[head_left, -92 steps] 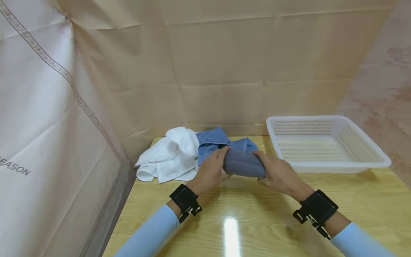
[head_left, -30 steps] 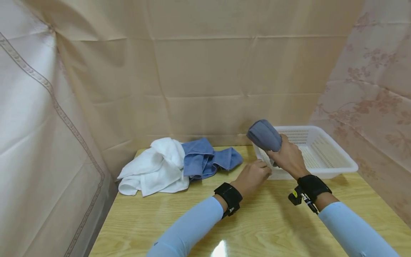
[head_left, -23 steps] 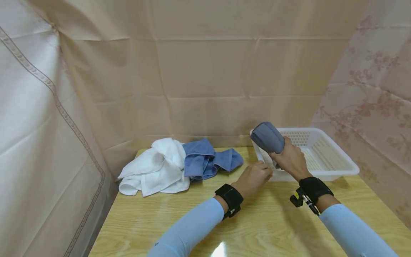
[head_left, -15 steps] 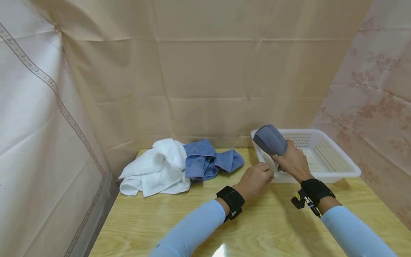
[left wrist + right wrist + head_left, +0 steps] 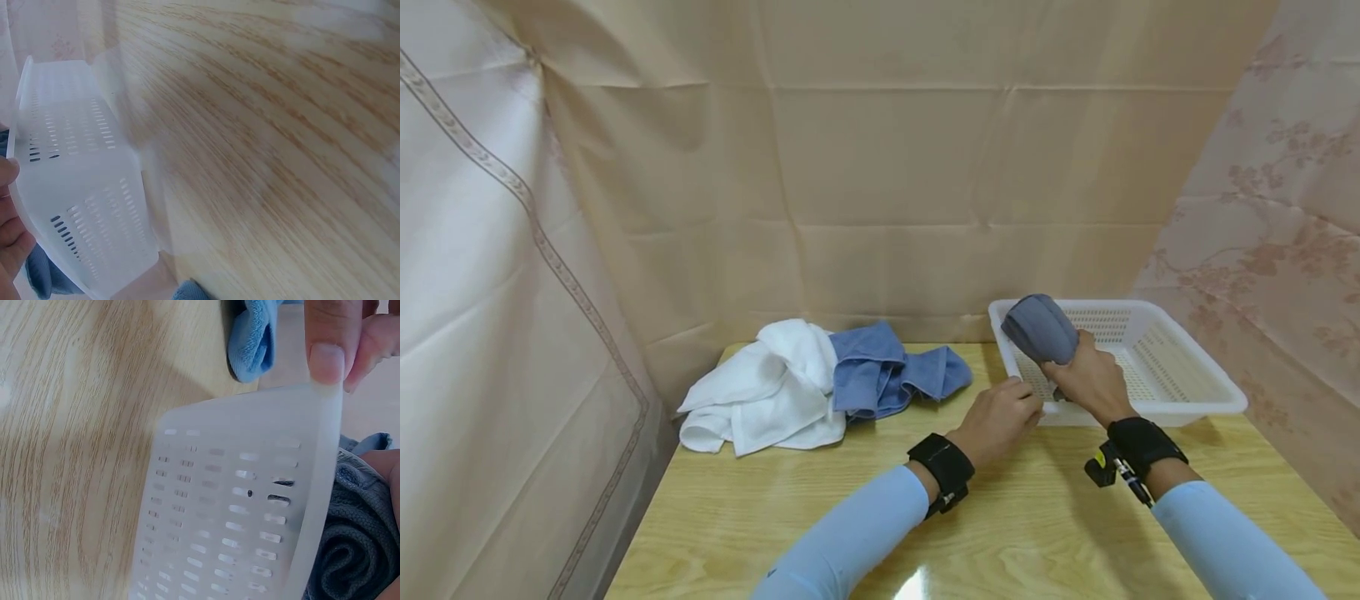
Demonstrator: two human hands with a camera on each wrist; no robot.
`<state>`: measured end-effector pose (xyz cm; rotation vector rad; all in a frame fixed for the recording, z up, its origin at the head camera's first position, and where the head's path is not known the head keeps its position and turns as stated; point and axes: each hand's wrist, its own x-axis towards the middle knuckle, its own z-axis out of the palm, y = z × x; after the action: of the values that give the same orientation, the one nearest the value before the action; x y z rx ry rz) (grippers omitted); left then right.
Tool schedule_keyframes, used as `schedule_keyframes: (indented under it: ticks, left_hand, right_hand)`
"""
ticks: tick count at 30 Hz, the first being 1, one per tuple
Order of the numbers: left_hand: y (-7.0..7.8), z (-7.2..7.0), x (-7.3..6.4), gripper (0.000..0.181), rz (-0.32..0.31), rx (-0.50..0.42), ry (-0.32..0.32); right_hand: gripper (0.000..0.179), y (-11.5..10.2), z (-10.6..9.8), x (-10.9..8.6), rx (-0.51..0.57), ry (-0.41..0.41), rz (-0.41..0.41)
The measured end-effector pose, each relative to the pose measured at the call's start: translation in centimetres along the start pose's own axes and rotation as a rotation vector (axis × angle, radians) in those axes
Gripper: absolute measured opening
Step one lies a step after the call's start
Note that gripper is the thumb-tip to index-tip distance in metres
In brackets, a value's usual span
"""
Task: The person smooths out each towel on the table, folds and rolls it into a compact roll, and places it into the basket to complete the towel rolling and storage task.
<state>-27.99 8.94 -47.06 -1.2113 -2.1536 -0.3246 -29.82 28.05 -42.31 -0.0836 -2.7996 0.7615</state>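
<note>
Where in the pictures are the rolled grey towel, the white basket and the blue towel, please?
rolled grey towel (image 5: 1037, 327), head view, middle of the roll.
white basket (image 5: 1187, 406), head view, near rim.
blue towel (image 5: 880, 375), head view, middle of the crumpled cloth.

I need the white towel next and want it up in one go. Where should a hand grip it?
Grip the white towel at its raised, bunched middle, from above and the near side. The blue towel lies against its right edge, and the curtain closes off the left.
</note>
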Motion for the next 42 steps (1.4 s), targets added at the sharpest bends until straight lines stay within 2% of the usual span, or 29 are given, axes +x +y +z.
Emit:
schedule_keyframes:
  ticks: [6, 18, 26, 35, 42]
  left_hand:
    - [-0.1, 0.0, 0.1, 0.01, 0.014, 0.021, -0.012]
    - [-0.1, 0.0, 0.3, 0.01, 0.001, 0.027, -0.032]
    - [0.0, 0.1, 0.0, 0.008, -0.001, 0.014, -0.041]
    - [0.0, -0.2, 0.0, 0.006, -0.005, -0.011, -0.042]
    - [-0.1, -0.5, 0.3, 0.01, 0.004, -0.007, -0.085]
  right_hand:
    - [0.079, 0.0, 0.0, 0.1, 0.006, -0.014, 0.025]
    - [0.084, 0.2, 0.3, 0.7, -0.005, -0.049, 0.079]
    - [0.077, 0.5, 0.9, 0.6, -0.022, -0.088, 0.096]
    - [0.078, 0.4, 1.1, 0.5, -0.009, -0.122, 0.116]
    - [0.077, 0.6, 1.2, 0.8, 0.006, -0.161, 0.134]
